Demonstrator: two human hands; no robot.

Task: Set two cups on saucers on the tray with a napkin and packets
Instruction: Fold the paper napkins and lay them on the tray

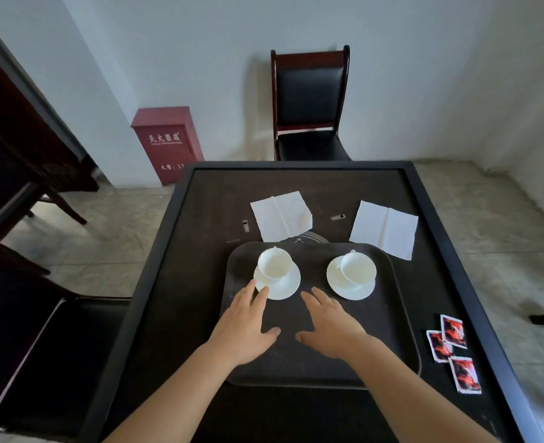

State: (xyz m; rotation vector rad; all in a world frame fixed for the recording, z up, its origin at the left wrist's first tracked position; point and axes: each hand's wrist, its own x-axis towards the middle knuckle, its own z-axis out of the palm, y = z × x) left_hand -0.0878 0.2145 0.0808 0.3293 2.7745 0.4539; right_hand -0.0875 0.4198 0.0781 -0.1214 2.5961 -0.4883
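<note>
Dark square table (174,251), dark tray (401,314) at centre. Two cups (274,263) (358,267) sit on saucers (280,287) (350,289) on the tray. My left hand (245,327) and right hand (331,327) lie flat, fingers spread, left fingertips overlapping the saucer rim. Napkins (281,215) (384,230) and packets (454,350) lie off-tray; packet print illegible.

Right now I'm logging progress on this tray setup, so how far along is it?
Done: both cups sit on saucers on the tray. In hand: nothing; the left hand and right hand lie flat and open over the tray, left fingers at the left saucer's edge. Left: the napkins and packets lie on the table off the tray.
</note>
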